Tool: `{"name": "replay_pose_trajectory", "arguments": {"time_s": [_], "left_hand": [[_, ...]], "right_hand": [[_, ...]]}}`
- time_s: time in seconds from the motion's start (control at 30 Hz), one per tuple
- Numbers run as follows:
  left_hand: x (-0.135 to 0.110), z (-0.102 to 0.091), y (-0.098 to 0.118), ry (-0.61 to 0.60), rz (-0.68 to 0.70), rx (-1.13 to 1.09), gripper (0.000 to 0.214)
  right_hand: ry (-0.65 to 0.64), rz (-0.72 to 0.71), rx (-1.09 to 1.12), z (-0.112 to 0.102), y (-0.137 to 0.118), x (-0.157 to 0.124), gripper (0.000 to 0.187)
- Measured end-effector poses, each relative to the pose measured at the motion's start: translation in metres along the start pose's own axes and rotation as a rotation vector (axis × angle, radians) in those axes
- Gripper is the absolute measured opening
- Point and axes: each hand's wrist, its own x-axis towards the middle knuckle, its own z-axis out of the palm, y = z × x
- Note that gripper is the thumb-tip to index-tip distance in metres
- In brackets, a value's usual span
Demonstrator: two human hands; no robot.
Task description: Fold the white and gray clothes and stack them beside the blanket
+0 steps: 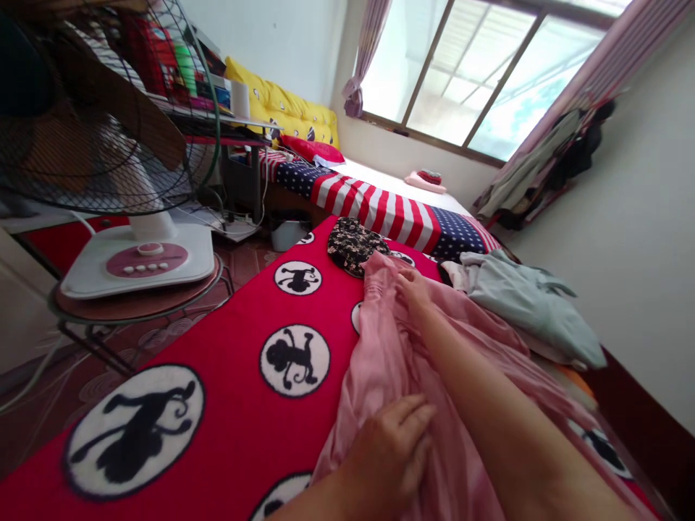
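A long pink satin dress [374, 340] lies spread and wrinkled over the red blanket, with a gathered band near its far end. Close to that band, my right hand [413, 291] has its fingers closed on the fabric. My left hand [388, 452] is nearer to me, its fingers curled and pressed together on a fold of the same dress. Part of the cloth is hidden under my right forearm. Just beyond the dress's far end lies a dark floral folded cloth [352, 244].
The red blanket [228, 362] has monkey prints. Light green and white clothes [543, 307] are heaped at the right. On the left, a fan [144, 253] stands on a round stool. Behind are a bed with a flag-pattern sheet [374, 210], a bucket [290, 233] and a window [450, 72].
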Motion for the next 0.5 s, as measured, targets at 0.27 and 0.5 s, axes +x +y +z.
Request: {"name": "replay_pose_trajectory", "arguments": {"time_s": [0.27,0.5], "left_hand": [[0.007,-0.023,0.000,0.202,0.020,-0.122,0.031],[-0.012,-0.066,0.000,0.419,-0.203,-0.191,0.025]], "right_hand": [[-0.048,-0.097,0.134,-0.087,-0.033,-0.135,0.022],[-0.116,0.113,0.223,-0.131,-0.047,-0.254,0.017]]}}
